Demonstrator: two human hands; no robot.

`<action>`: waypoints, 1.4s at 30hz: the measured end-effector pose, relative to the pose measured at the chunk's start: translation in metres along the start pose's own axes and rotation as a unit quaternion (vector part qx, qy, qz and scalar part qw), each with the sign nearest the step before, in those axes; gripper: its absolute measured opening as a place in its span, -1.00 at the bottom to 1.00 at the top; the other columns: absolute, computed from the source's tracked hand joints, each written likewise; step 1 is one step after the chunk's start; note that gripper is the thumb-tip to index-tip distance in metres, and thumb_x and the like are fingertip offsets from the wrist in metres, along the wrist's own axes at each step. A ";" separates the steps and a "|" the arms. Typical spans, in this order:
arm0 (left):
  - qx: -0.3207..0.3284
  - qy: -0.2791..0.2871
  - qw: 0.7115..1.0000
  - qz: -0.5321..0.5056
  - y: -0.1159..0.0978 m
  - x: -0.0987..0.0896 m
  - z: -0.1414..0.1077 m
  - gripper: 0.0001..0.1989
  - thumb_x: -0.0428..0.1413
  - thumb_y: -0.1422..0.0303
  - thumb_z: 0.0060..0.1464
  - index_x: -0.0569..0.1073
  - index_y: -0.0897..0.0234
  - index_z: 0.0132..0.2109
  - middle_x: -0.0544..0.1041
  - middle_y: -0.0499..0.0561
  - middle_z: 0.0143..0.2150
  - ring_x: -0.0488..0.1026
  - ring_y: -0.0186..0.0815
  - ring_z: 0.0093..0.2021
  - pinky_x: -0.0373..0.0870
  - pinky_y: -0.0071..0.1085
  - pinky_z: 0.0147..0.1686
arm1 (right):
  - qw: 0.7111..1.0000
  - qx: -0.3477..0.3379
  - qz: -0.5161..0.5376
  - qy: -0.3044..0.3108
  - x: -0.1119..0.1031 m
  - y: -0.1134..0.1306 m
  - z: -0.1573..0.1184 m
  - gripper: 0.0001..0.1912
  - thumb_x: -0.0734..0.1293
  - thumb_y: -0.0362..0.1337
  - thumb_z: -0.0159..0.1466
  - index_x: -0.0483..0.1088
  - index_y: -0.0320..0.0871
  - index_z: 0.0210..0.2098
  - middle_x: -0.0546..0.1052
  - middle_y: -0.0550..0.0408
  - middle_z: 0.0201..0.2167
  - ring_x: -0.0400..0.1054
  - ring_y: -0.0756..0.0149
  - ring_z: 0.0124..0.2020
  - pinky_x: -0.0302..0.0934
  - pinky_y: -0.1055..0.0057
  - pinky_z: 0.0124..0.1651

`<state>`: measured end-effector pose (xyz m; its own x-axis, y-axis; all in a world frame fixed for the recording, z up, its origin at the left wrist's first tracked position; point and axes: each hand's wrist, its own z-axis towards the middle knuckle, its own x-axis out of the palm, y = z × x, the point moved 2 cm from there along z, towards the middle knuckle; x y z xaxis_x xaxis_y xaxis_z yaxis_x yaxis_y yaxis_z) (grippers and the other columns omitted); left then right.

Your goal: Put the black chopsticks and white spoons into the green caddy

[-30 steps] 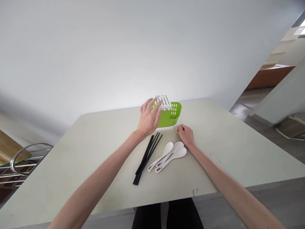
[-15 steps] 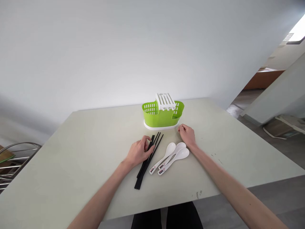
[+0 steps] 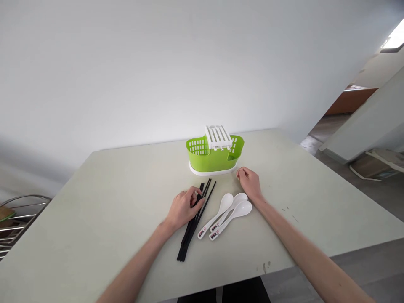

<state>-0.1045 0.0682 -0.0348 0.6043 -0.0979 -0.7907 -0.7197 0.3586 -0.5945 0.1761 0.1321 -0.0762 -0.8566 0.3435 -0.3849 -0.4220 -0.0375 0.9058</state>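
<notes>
Several black chopsticks (image 3: 188,242) lie in a loose, slanting bundle on the table. My left hand (image 3: 183,207) is over their upper part, thumb and fingers closed around some of them; the fingertips are partly hidden. To the right of the bundle, three white spoons (image 3: 225,205) rest side by side, bowls pointing away from me and patterned handle ends toward me. My right hand (image 3: 249,182) sits in a loose fist on the table, beyond the spoons, with nothing visible in it. Just behind it stands a green cutlery basket (image 3: 206,163) with a white slotted top (image 3: 218,137).
The pale table (image 3: 132,181) meets a white wall (image 3: 176,75) at the back. A metal rack (image 3: 22,221) stands at the lower left, off the table. Dark marks (image 3: 264,267) show near the front edge.
The view has tilted slightly, so things on the table appear a little lower. The fingers of my left hand have drawn in on the chopsticks. My right hand rests as before.
</notes>
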 end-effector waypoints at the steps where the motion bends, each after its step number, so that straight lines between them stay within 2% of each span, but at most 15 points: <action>1: -0.001 0.002 1.000 -0.001 0.000 0.000 0.000 -0.83 0.06 0.17 0.30 0.40 0.13 -0.10 0.32 -0.17 -0.48 0.33 -0.32 -0.45 0.28 -0.38 -0.39 | 1.000 0.001 0.003 0.001 0.000 0.000 0.000 -0.77 0.17 -0.22 0.21 0.34 -0.04 -0.53 0.43 0.19 -0.56 0.19 0.30 -0.52 0.04 0.38 -0.40; 6: -0.004 0.001 1.000 -0.006 0.001 -0.001 0.000 -0.81 0.01 0.15 0.35 0.38 0.13 -0.07 0.32 -0.17 -0.47 0.33 -0.32 -0.46 0.29 -0.38 -0.39 | 1.000 0.006 0.017 0.002 0.000 0.003 0.000 -0.78 0.17 -0.23 0.21 0.33 -0.04 -0.53 0.40 0.20 -0.58 0.18 0.30 -0.52 0.04 0.38 -0.40; 14: -0.005 0.002 1.000 -0.013 0.000 -0.003 -0.001 -0.83 0.03 0.19 0.36 0.36 0.14 -0.04 0.29 -0.19 -0.46 0.29 -0.35 -0.46 0.29 -0.41 -0.39 | 0.999 0.019 0.045 0.014 -0.001 0.007 0.001 -0.80 0.17 -0.24 0.19 0.35 -0.05 -0.52 0.42 0.18 -0.58 0.19 0.31 -0.54 0.03 0.39 -0.43; 22: -0.005 0.007 1.000 -0.002 0.002 -0.004 0.000 -0.81 0.04 0.19 0.37 0.41 0.18 -0.04 0.28 -0.18 -0.46 0.29 -0.36 -0.44 0.31 -0.42 -0.35 | 0.995 0.035 0.086 0.028 -0.003 0.010 0.001 -0.80 0.18 -0.23 0.21 0.35 -0.06 -0.51 0.44 0.18 -0.54 0.15 0.36 -0.57 0.03 0.41 -0.46; 28: 0.010 -0.002 1.000 0.018 -0.005 -0.007 0.001 -0.79 0.03 0.16 0.37 0.46 0.17 -0.08 0.29 -0.15 -0.47 0.30 -0.33 -0.43 0.31 -0.41 -0.35 | 0.994 0.035 0.101 0.028 -0.005 0.009 0.001 -0.79 0.17 -0.22 0.21 0.35 -0.06 -0.51 0.44 0.18 -0.54 0.19 0.35 -0.56 0.06 0.41 -0.45; 31: 0.030 -0.009 0.998 0.049 -0.010 -0.008 0.001 -0.75 0.09 0.11 0.33 0.49 0.18 -0.12 0.29 -0.14 -0.47 0.29 -0.33 -0.44 0.29 -0.40 -0.35 | 0.994 0.031 0.099 0.026 -0.005 0.009 0.002 -0.79 0.17 -0.22 0.21 0.35 -0.06 -0.50 0.45 0.18 -0.54 0.20 0.35 -0.55 0.06 0.41 -0.45; 35: 0.059 -0.011 0.994 0.096 -0.012 -0.004 -0.001 -0.70 0.19 0.04 0.22 0.49 0.19 -0.16 0.41 -0.10 -0.40 0.31 -0.32 -0.43 0.30 -0.37 -0.31 | 0.995 0.021 0.100 0.021 -0.005 0.008 0.002 -0.80 0.18 -0.21 0.20 0.35 -0.06 -0.50 0.47 0.17 -0.52 0.21 0.34 -0.55 0.06 0.41 -0.44; 42: 0.049 0.001 0.994 0.100 -0.015 -0.004 -0.002 -0.81 0.22 0.17 0.15 0.50 0.18 -0.20 0.50 -0.08 -0.32 0.35 -0.34 -0.40 0.33 -0.34 -0.23 | 0.995 0.017 0.101 0.011 -0.007 0.009 0.000 -0.81 0.18 -0.23 0.19 0.35 -0.07 -0.51 0.43 0.18 -0.55 0.21 0.36 -0.59 0.08 0.40 -0.45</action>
<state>-0.0971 0.0613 -0.0236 0.4526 -0.0177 -0.8916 -0.7881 0.4598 -0.4092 0.1779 0.1292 -0.0654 -0.9292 0.3117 -0.1983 -0.2309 -0.0709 0.9704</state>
